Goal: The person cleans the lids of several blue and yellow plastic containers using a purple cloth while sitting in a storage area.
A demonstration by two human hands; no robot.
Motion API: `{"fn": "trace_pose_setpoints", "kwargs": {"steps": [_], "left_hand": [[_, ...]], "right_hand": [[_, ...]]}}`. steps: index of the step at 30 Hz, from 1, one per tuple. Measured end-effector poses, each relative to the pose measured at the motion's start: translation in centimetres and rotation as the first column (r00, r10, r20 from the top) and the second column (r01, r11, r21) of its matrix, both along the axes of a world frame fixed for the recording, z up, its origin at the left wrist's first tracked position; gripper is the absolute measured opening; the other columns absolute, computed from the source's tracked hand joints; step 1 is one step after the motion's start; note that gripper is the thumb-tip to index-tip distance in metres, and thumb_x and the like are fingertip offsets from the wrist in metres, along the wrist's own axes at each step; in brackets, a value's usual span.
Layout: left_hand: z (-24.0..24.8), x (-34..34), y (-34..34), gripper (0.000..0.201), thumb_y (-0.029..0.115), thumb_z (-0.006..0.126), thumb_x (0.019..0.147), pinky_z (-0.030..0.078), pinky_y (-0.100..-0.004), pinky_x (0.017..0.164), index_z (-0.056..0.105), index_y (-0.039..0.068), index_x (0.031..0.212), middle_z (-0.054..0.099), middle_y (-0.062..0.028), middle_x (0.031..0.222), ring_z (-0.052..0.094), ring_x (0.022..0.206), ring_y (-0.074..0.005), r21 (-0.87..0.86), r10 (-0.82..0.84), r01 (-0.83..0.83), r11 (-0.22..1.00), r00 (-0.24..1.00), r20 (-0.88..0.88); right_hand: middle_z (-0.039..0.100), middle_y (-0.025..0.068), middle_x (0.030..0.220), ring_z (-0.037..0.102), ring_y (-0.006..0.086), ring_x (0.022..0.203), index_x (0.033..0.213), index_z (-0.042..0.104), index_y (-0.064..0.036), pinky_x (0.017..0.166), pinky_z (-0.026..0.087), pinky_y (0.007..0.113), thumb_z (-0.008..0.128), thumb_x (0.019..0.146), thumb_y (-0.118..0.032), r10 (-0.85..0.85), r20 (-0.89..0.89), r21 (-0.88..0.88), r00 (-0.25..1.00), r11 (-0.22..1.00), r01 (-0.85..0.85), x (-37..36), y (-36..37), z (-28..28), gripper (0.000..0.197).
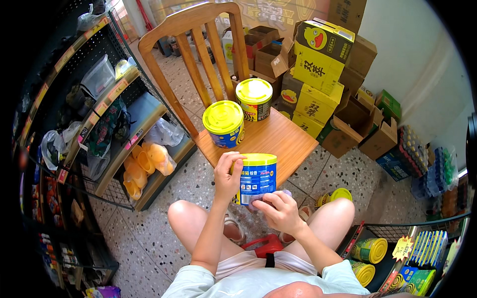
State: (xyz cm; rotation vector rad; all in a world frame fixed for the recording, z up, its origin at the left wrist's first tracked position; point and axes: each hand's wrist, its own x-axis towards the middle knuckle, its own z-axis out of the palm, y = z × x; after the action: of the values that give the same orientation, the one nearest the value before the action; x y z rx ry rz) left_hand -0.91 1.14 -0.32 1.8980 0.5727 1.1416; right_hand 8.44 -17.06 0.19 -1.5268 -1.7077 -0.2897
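Above my lap, my left hand grips the left side of a blue tub with a yellow lid, its thumb near the rim. The tub's printed side, with small pictures and a barcode, faces me. At its lower right corner my right hand is closed, with a small pale purple thing showing by the fingers. That thing's kind is hidden by the hand. Beyond the held tub, another blue tub and a darker tub, both with yellow lids, stand upright on a wooden chair.
Shelves with orange slippers rise at the left. Yellow and black cartons and open brown boxes are stacked behind the chair. A yellow-lidded tub sits on the floor by my right knee. More tubs fill a rack at the lower right.
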Motion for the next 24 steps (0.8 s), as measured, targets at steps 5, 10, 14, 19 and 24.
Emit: {"fn": "trace_pose_setpoints", "kwargs": {"steps": [5, 10, 14, 19, 24], "left_hand": [[0.3, 0.0, -0.2, 0.019, 0.019, 0.061, 0.097, 0.051, -0.037, 0.086, 0.068, 0.002, 0.094, 0.066, -0.0157, 0.1, 0.066, 0.096, -0.03, 0.048, 0.01, -0.01, 0.999, 1.0, 0.003], [0.2, -0.1, -0.3, 0.016, 0.016, 0.061, 0.097, 0.051, -0.0368, 0.085, 0.067, 0.002, 0.094, 0.066, -0.0157, 0.099, 0.066, 0.095, -0.0299, 0.048, 0.018, -0.019, 0.999, 1.0, 0.003], [0.2, 0.0, -0.2, 0.015, 0.015, 0.061, 0.096, 0.051, -0.0367, 0.086, 0.067, 0.002, 0.094, 0.066, -0.0157, 0.099, 0.066, 0.096, -0.0299, 0.04, 0.019, -0.02, 0.999, 1.0, 0.006], [0.1, -0.2, -0.1, 0.015, 0.015, 0.062, 0.096, 0.051, -0.0367, 0.086, 0.067, 0.002, 0.093, 0.066, -0.0156, 0.098, 0.066, 0.096, -0.0298, 0.052, 0.016, -0.017, 0.999, 1.0, 0.021], [-0.2, -0.1, 0.1, 0.017, 0.016, 0.061, 0.096, 0.051, -0.0369, 0.085, 0.067, 0.001, 0.093, 0.067, -0.0157, 0.097, 0.066, 0.095, -0.0297, 0.031, 0.038, -0.039, 0.999, 0.999, 0.025]], "right_hand": [[0.063, 0.0021, 0.099, 0.061, 0.0232, 0.084, 0.102, 0.071, -0.0125, 0.068, 0.051, 0.035, 0.07, 0.071, -0.008, -0.025, -0.031, -0.001, 0.999, 1.0, 0.025, 1.2, 1.7, 1.4, 0.031], [0.062, 0.0022, 0.099, 0.061, 0.0232, 0.089, 0.104, 0.071, -0.0145, 0.069, 0.05, 0.037, 0.07, 0.076, -0.013, -0.096, -0.053, 0.032, 0.994, 0.995, 0.098, 2.6, 4.0, 2.2, 0.028], [0.062, 0.0038, 0.099, 0.062, 0.0244, 0.089, 0.104, 0.071, -0.0153, 0.07, 0.051, 0.037, 0.069, 0.078, -0.012, -0.147, -0.053, 0.053, 0.988, 0.987, 0.149, 2.7, 4.7, 2.6, 0.026], [0.062, 0.0035, 0.099, 0.061, 0.0243, 0.088, 0.103, 0.071, -0.0149, 0.068, 0.051, 0.036, 0.069, 0.075, -0.01, -0.132, -0.065, 0.062, 0.989, 0.989, 0.136, 1.8, 4.2, 2.0, 0.028], [0.061, 0.0024, 0.099, 0.06, 0.023, 0.086, 0.102, 0.072, -0.0148, 0.068, 0.051, 0.036, 0.069, 0.071, -0.006, -0.101, -0.076, 0.029, 0.992, 0.994, 0.104, 0.6, 2.9, 1.2, 0.032]]}}
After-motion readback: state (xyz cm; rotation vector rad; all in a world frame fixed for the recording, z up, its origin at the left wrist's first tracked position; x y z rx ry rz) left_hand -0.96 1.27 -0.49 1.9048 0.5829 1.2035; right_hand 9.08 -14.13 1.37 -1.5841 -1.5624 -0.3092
